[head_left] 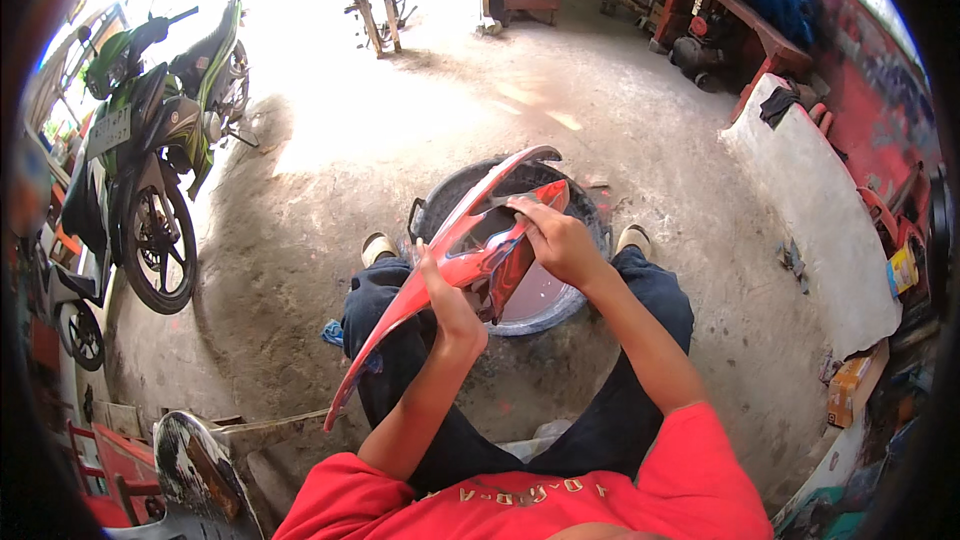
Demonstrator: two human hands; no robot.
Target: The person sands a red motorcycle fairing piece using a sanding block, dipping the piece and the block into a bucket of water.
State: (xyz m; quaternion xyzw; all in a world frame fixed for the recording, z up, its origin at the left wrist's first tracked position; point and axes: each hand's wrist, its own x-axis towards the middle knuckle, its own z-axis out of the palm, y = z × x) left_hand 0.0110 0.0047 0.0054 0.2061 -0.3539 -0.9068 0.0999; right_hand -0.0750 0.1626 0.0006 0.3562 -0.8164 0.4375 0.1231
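Note:
A long, curved red motorcycle fairing panel [400, 308] with worn, pale and blue-streaked patches lies slantwise above my lap. My left hand [452, 312] grips its near middle, thumb stretched along the upper face. Toward the far end, my right hand [562, 243] presses its bunched fingertips onto the panel beside a dark grey patch. Whether a small piece sits under those fingertips is hidden. Below the panel stands a round black tub [590, 225] holding cloudy, pinkish-grey water [540, 302]. The tub rests on the floor between my feet.
Motorcycles [150, 180] stand at the left on the concrete floor [280, 320]. A low white wall [810, 230] runs along the right, with a cardboard box [852, 390] near its end. A wooden workbench [745, 25] is at the far right. A blue rag [333, 332] lies beside my left leg.

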